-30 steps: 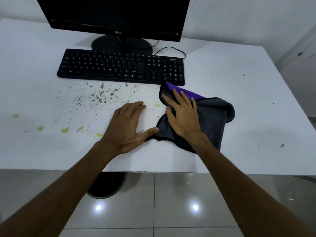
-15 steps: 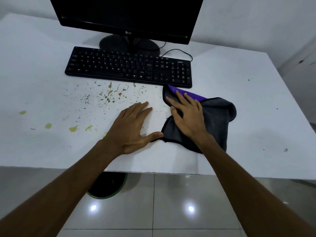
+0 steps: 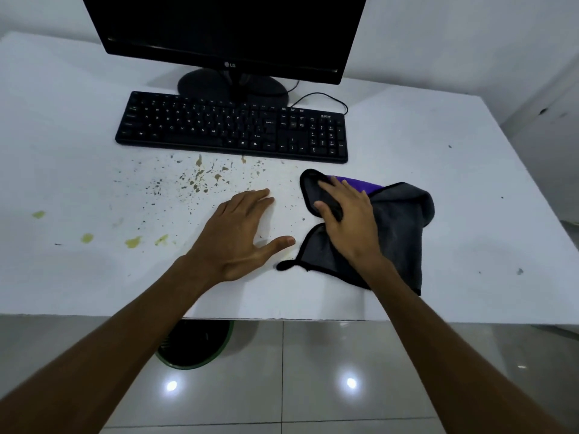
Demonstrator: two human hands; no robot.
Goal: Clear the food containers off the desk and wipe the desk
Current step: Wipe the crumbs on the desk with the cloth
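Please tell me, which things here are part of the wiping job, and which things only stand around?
Part of the job:
cloth, under the right hand
left hand, flat on the desk
crumbs
yellow spots

Only standing around:
keyboard
monitor
bin on the floor

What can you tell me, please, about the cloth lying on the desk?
The cloth is dark grey and soft-looking, like microfibre, with a black stitched edge and a purple side showing at its far fold. It lies crumpled and partly folded on the white desk, just in front of the keyboard's right end without touching it. The right hand lies on top of it, its thumb and fingers curling into a bunched fold at the left edge. The left hand lies flat beside it on the desk, not touching it.
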